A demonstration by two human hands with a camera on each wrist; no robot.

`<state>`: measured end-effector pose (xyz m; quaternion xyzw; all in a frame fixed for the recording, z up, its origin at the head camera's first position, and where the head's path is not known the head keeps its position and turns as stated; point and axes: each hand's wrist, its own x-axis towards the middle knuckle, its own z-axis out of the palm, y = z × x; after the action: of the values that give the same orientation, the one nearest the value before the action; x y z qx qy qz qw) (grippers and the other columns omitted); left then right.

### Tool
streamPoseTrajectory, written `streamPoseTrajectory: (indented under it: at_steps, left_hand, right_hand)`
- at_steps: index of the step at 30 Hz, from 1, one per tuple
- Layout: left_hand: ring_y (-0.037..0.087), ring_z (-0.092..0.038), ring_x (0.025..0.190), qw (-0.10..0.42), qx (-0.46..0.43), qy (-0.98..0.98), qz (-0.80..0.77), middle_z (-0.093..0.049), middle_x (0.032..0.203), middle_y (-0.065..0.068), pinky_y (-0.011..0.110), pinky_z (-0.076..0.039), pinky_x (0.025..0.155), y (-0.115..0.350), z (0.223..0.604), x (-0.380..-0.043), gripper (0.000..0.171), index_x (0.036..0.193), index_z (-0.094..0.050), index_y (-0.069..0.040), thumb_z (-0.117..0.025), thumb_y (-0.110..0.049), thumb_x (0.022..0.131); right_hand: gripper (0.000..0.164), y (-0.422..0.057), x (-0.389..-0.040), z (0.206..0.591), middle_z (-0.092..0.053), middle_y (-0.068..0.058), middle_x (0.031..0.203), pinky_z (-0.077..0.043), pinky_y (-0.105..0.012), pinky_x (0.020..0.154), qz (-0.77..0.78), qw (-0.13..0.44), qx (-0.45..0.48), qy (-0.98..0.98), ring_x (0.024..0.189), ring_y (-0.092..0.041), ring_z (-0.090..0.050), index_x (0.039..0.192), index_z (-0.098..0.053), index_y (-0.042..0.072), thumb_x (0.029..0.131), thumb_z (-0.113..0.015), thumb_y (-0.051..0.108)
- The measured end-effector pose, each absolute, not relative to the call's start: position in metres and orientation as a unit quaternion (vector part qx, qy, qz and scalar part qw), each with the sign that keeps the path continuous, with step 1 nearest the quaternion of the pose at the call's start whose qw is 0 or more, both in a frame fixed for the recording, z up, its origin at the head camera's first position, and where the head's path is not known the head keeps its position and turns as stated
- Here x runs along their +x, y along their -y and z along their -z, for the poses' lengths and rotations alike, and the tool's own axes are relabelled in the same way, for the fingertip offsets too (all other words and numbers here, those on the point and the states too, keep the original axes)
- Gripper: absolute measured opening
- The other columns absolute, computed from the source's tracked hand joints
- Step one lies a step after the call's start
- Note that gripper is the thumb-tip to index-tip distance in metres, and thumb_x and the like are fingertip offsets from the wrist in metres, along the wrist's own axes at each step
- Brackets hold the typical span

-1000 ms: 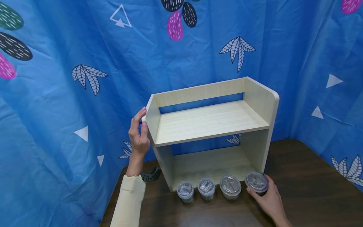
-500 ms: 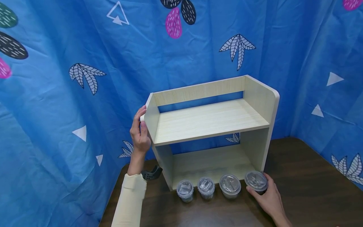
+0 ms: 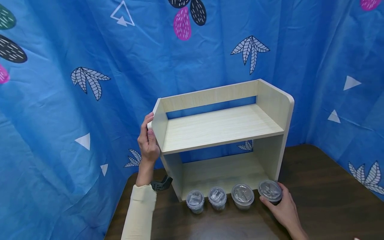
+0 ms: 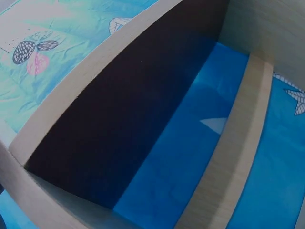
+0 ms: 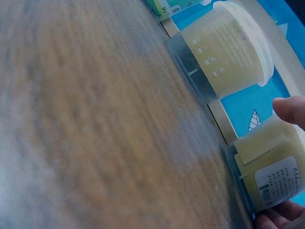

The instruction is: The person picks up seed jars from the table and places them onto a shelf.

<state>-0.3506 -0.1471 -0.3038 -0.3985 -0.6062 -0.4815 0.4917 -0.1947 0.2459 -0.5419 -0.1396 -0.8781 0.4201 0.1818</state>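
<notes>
My left hand point(image 3: 148, 143) grips the front upper corner of the pale wooden shelf's left side panel point(image 3: 159, 128), thumb at the front edge and fingers along the outside. The left wrist view shows the shelf's boards point(image 4: 224, 176) but not the hand. At lower right, my right hand point(image 3: 283, 208) holds a round, clear-lidded plastic tub point(image 3: 270, 190) between thumb and fingers. A white label with a barcode shows on this tub point(image 5: 279, 183) in the right wrist view; thumb point(image 5: 290, 112) above, fingertips below. Its base is right at the tabletop, by the shelf's front edge.
Three more lidded tubs stand in a row to its left: a wide one point(image 3: 243, 196) and two narrower ones, the middle point(image 3: 217, 198) and leftmost point(image 3: 195, 201). Both shelf levels are bare. Behind the dark wood table point(image 3: 318, 190) hangs a patterned blue curtain point(image 3: 204, 63).
</notes>
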Motion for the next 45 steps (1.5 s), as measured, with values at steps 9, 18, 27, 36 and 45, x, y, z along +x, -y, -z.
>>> streamPoseTrajectory:
  at_steps: [9,18,27,36,45]
  left_hand:
    - [0.038,-0.05,0.13,0.496,-0.391,0.61,0.478,-0.05,0.141,0.023,0.049,-0.043,0.102,0.146,0.303,-0.348,0.035,0.132,-0.048,0.009,-0.04,-0.011,0.104]
    - [0.037,-0.049,0.131,0.497,-0.386,0.614,0.477,-0.05,0.141,0.022,0.051,-0.042,0.104,0.145,0.304,-0.348,0.035,0.133,-0.048,0.007,-0.04,-0.008,0.102]
    - [0.037,-0.051,0.129,0.505,-0.376,0.618,0.471,-0.051,0.139,0.024,0.049,-0.045,0.1,0.144,0.305,-0.347,0.038,0.131,-0.048,0.009,-0.04,0.008,0.094]
    - [0.049,-0.051,0.123,0.506,-0.373,0.622,0.467,-0.049,0.131,0.038,0.051,-0.045,0.099,0.131,0.288,-0.32,0.034,0.125,-0.044,0.018,-0.036,0.015,0.092]
    - [0.05,-0.051,0.122,0.504,-0.363,0.629,0.468,-0.05,0.131,0.037,0.053,-0.046,0.098,0.129,0.284,-0.314,0.039,0.125,-0.045,0.018,-0.036,0.019,0.087]
  right_hand:
    - [0.1,-0.245,-0.192,0.538,-0.043,-0.037,0.131,-0.036,-0.067,0.092,-0.428,0.183,-0.142,0.874,0.12,-0.055,-0.043,0.143,-0.029,-0.011,0.076,-0.085,0.036]
    - [0.1,-0.246,-0.189,0.535,-0.043,-0.038,0.131,-0.036,-0.066,0.093,-0.431,0.189,-0.144,0.871,0.12,-0.055,-0.043,0.142,-0.029,-0.012,0.076,-0.085,0.036]
    - [0.099,-0.247,-0.185,0.534,-0.044,-0.036,0.13,-0.037,-0.066,0.093,-0.43,0.195,-0.15,0.869,0.12,-0.054,-0.045,0.142,-0.032,-0.01,0.074,-0.086,0.038]
    - [0.099,-0.249,-0.181,0.53,-0.044,-0.034,0.132,-0.037,-0.065,0.094,-0.427,0.191,-0.161,0.869,0.121,-0.052,-0.044,0.143,-0.033,-0.008,0.074,-0.086,0.04]
    - [0.096,-0.249,-0.18,0.528,-0.046,-0.033,0.13,-0.037,-0.065,0.094,-0.427,0.212,-0.154,0.865,0.12,-0.051,-0.046,0.141,-0.037,-0.006,0.071,-0.088,0.036]
